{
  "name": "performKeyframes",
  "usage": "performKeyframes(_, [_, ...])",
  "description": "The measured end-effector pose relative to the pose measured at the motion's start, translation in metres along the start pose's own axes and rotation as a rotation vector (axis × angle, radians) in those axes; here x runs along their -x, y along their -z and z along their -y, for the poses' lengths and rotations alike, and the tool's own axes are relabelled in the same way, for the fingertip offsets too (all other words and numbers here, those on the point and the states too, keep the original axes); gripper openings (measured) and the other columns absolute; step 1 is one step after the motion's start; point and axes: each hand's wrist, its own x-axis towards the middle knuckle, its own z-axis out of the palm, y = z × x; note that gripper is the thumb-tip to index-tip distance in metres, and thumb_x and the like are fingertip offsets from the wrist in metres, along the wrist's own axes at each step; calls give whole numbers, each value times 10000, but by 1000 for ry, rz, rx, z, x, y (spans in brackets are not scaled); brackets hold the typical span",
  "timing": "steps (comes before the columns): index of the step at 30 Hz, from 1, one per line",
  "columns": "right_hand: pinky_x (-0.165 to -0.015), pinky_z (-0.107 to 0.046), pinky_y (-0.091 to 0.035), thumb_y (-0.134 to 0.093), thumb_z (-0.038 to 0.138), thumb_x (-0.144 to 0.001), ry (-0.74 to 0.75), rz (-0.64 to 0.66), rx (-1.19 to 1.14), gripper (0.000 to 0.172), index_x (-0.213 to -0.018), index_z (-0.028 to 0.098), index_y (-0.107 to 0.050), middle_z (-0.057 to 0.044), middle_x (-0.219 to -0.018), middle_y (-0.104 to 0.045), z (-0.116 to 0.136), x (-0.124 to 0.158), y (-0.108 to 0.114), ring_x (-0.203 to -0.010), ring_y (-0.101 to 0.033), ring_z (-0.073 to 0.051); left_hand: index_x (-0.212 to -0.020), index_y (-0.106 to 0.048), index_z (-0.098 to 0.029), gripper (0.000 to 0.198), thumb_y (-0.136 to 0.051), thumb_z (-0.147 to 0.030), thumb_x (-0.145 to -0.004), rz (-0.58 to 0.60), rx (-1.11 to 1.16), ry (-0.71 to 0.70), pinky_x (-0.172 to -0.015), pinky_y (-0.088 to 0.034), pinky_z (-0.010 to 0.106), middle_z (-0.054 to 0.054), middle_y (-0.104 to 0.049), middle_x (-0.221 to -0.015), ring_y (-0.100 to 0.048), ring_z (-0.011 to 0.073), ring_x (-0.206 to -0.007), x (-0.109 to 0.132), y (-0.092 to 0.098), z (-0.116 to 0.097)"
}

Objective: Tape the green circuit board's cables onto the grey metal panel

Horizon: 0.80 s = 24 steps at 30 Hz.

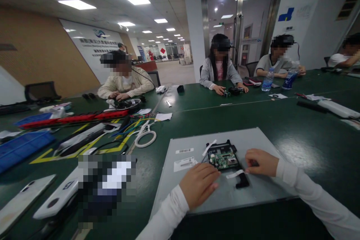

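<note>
A flat grey metal panel (180, 183) lies on the table in front of me. On it sits a green circuit board (223, 158) in a black plastic bracket (242, 180), with white tape strips (235, 174) at its upper left and lower right. My left hand (199, 184) is at the board's lower left edge, fingers stretched out and nothing visible in them. To the right of the bracket is my right hand (262, 162), its fingers loosely curled with a gap between thumb and fingers. Whether its fingertips touch the bracket, I cannot tell.
At my left are a phone (25, 204), white devices (60, 195), a blue tray (25, 148), a white cable coil (145, 139) and several wires. A small wrench (168, 103) lies farther off. Several people sit across the green table (197, 118), near water bottles (268, 80).
</note>
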Motion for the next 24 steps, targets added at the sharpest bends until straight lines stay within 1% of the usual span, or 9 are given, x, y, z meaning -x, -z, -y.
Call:
performKeyframes(3, [-623, -245, -347, -565, 371, -698, -3, 2, -1, 222, -650, 161, -513, -22, -716, -520, 0, 0, -1, -690, -465, -139, -1136, -477, -182, 345, -290, -298, -871, -74, -27, 97, -900, -379, 384, 67, -547, -1097, -460, 201, -1042, 11, 4, 17])
performKeyframes(6, [-626, -247, -348, -565, 335, -695, -10, -1, 2, 187, -649, 161, -513, -21, -715, -519, 0, 0, -1, -688, -465, -138, -1168, -461, -194, 362, -287, -318, -874, -65, -46, 160, -921, -376, 385, 58, -533, -1141, -458, 197, -1065, 22, 2, 31])
performKeyframes(9, [-631, -249, -352, -562, 319, -694, -13, -2, 2, 171, -648, 163, -512, -20, -711, -517, 0, 0, 0, -689, -466, -139, -1220, -409, -201, 386, -279, -333, -881, -32, -61, 186, -973, -338, 388, 48, -475, -1229, -418, 190, -1128, 32, -7, 38])
performKeyframes(12, [-635, -249, -354, -557, 321, -698, -13, -2, -2, 168, -653, 166, -512, -19, -717, -519, 0, -1, 0, -694, -468, -140, -1231, -398, -204, 398, -280, -353, -881, -15, -86, 194, -1003, -300, 396, 47, -413, -1288, -378, 193, -1169, 38, -18, 39])
performKeyframes(15, [-632, -247, -353, -560, 316, -694, -14, -7, 5, 164, -652, 166, -510, -19, -715, -519, -1, -1, 0, -692, -468, -139, -1225, -409, -210, 402, -293, -372, -876, -12, -127, 212, -1005, -288, 416, 51, -359, -1325, -330, 213, -1203, 41, -25, 36])
performKeyframes(20, [-632, -242, -352, -568, 316, -689, -17, -13, 8, 168, -645, 166, -507, -16, -710, -520, 0, -1, 0, -687, -465, -134, -1254, -368, -233, 439, -335, -414, -855, -3, -182, 255, -985, -285, 470, 63, -289, -1361, -245, 263, -1241, 42, -28, 30])
performKeyframes(24, [-624, -241, -348, -566, 324, -691, -24, -13, 12, 177, -640, 167, -506, -16, -707, -520, 1, -1, 1, -686, -466, -136, -1261, -349, -283, 465, -375, -455, -829, 4, -201, 275, -968, -282, 505, 54, -243, -1379, -199, 300, -1250, 42, -27, 26])
